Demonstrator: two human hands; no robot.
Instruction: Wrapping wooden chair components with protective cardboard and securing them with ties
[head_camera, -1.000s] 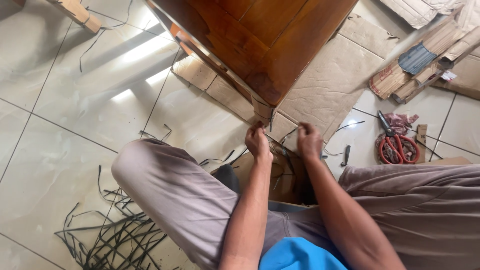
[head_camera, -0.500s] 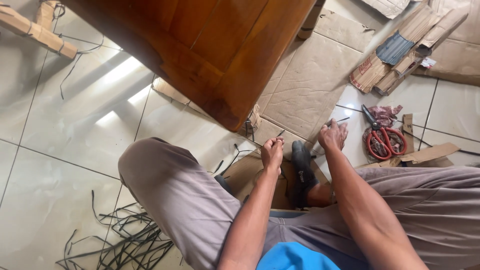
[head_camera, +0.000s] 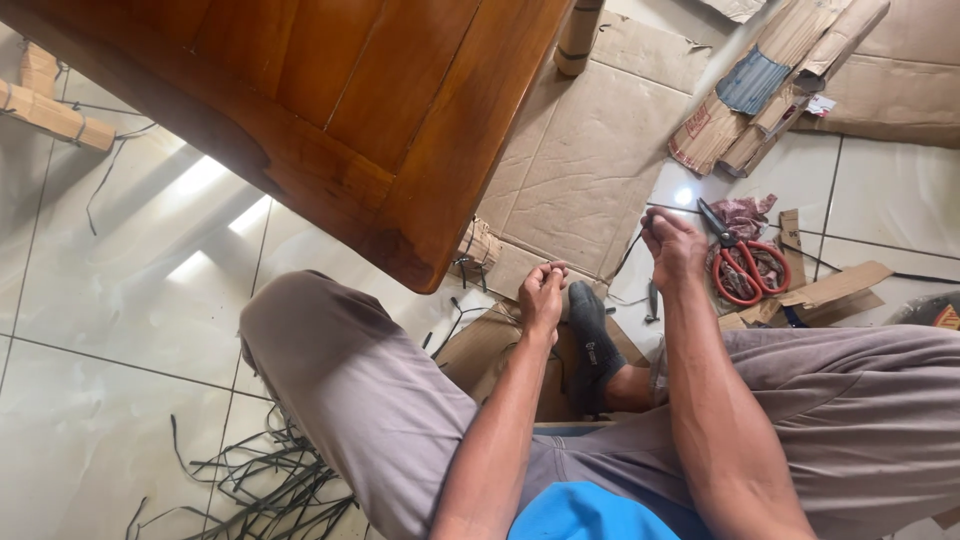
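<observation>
In view are 2 hands, left hand (head_camera: 543, 292) and right hand (head_camera: 672, 248), 1 pair of scissors (head_camera: 738, 262), 1 wooden panel (head_camera: 330, 110) and 1 sock (head_camera: 592, 345).

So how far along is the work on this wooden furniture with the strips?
Done, seemingly: cut strip offcuts litter the tiles, and red-handled scissors lie set aside. In hand: left hand and right hand each pinch what looks like a thin strand near the furniture's corner. What remains can't be judged.

Flattened brown cardboard sheets (head_camera: 580, 170) lay on the tiled floor beneath the wooden furniture. At the upper right sat a heap of folded cardboard packaging (head_camera: 770, 90), one piece blue-grey, with what seemed a small white-and-red label (head_camera: 822, 104) on it.
</observation>
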